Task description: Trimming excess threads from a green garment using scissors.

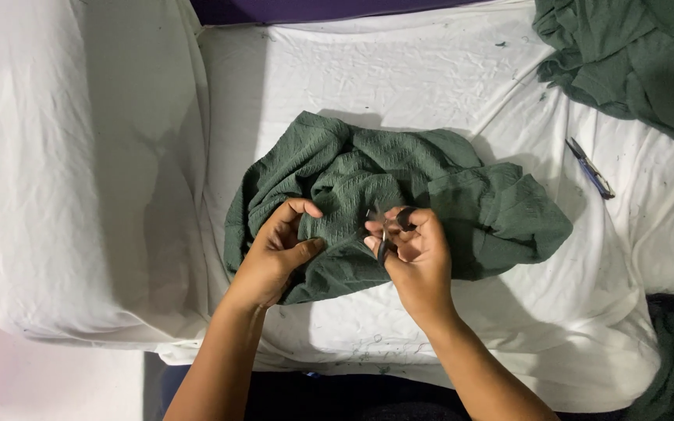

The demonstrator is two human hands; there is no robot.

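Left hand (274, 249) pinches green cloth (399, 195), mid-sheet (431, 78). Right hand (419, 245) grips small snips (384, 234) at the fabric. Judgement: keep cloth taut, tips shallow, cut thread only. Spare snips (590, 169) far right.

The right hand (419, 249) covers most of the small scissors (384, 234), so the blades barely show and whether they touch the green cloth (423, 187) is unclear. The cloth's folds hide its shape. A second green pile (633, 62) is cut off by the top and right edges. The blue-handled tool (589, 168) is too small to identify.
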